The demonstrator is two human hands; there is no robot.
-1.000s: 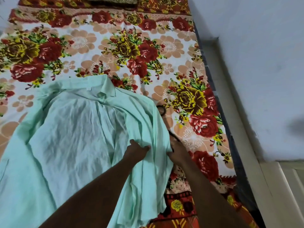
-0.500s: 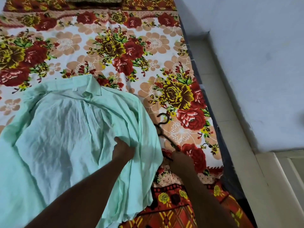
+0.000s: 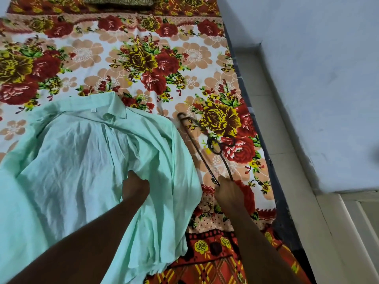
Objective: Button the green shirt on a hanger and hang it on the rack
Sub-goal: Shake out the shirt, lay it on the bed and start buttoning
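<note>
The pale green shirt (image 3: 78, 165) lies spread open on the flowered bedsheet (image 3: 114, 58), collar toward the far side. My left hand (image 3: 135, 186) grips a fold of the shirt's right front panel. A dark wire hanger (image 3: 207, 148) lies on the sheet just right of the shirt, its hook coiled over a red flower. My right hand (image 3: 227, 192) holds the hanger's near end, fingers curled round the wires. No rack is in view.
The bed's dark edge (image 3: 272, 181) runs down the right side. Beyond it are a tiled floor strip (image 3: 287, 160) and a pale blue wall (image 3: 328, 78). A patterned pillow (image 3: 119, 1) sits at the bed's far end.
My right hand has drawn the hanger out from beside the shirt, so most of it now shows on the sheet. My left hand stays on the shirt panel.
</note>
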